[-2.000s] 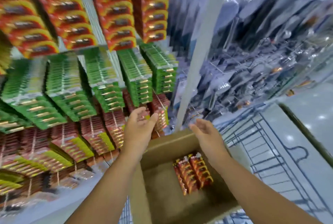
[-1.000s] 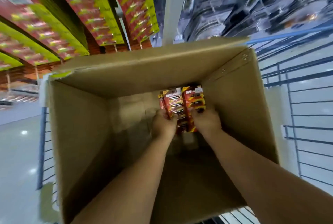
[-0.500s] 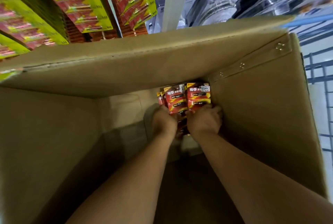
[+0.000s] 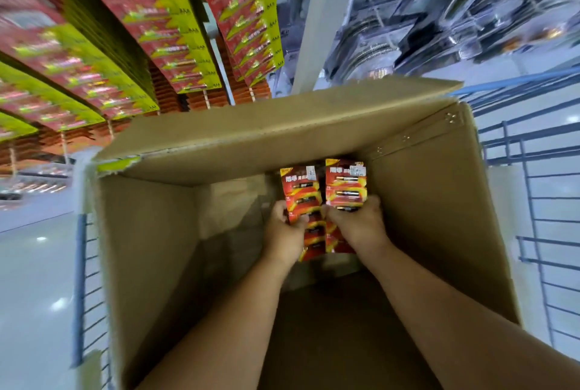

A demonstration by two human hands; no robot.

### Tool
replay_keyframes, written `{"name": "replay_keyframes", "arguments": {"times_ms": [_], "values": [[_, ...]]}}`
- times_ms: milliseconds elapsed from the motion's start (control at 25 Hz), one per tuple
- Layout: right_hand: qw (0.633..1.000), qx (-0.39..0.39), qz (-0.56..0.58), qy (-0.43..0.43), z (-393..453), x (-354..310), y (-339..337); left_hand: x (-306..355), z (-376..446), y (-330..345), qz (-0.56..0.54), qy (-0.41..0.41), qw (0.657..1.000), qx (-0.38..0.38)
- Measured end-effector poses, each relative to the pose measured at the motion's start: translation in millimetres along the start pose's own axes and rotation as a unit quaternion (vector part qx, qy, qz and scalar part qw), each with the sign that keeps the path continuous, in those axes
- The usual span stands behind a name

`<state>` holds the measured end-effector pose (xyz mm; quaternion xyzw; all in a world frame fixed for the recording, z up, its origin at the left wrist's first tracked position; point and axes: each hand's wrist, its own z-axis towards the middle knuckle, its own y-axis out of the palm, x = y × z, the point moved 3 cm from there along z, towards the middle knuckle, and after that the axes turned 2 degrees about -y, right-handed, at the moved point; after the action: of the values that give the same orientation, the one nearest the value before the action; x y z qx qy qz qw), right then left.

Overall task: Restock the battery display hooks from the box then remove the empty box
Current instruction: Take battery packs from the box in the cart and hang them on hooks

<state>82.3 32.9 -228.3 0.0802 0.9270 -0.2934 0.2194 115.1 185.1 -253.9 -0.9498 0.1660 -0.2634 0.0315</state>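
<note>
Fingers of the left hand [image 4: 287, 229] and right hand [image 4: 361, 223] grip battery packs [image 4: 345, 184] deep against the cardboard box's [image 4: 150, 248] far-right wall, open floor left.

Battery packs [image 4: 323, 198] lie in the box [image 4: 150, 264], below display hooks [image 4: 188, 44].

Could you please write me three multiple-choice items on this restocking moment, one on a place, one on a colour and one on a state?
1. Where are the red battery packs?
A. far end of the cardboard box
B. on the floor
C. atop a flap

2. What colour band edges the hanging packs?
A. blue
B. yellow-green
C. white

3. What are the hands doing?
A. hanging idle
B. folding flaps
C. gripping packs

Key: 1 A, they lie against the far inner wall; 2 B, "AAA" strips run along the cards; 3 C, left hand and right hand curl round the stacks.
</note>
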Motion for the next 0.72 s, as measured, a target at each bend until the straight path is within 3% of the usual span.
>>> {"name": "replay_keyframes", "arguments": {"times_ms": [200, 440, 720], "values": [[0.986, -0.095, 0.134, -0.033, -76.1, -20.5, -37.8, 31.2, -87.9, -39.9, -0.027, 0.033, 0.999, 0.005], [0.963, -0.155, 0.172, -0.14, -165.5, -62.6, -85.7, 74.7, -195.5, -88.2, -0.066, 0.123, 0.99, 0.027], [0.921, -0.204, 0.224, -0.244, -258.5, -146.7, -121.0, 130.3, -303.2, -148.4, -0.142, 0.25, 0.955, 0.072]]}}
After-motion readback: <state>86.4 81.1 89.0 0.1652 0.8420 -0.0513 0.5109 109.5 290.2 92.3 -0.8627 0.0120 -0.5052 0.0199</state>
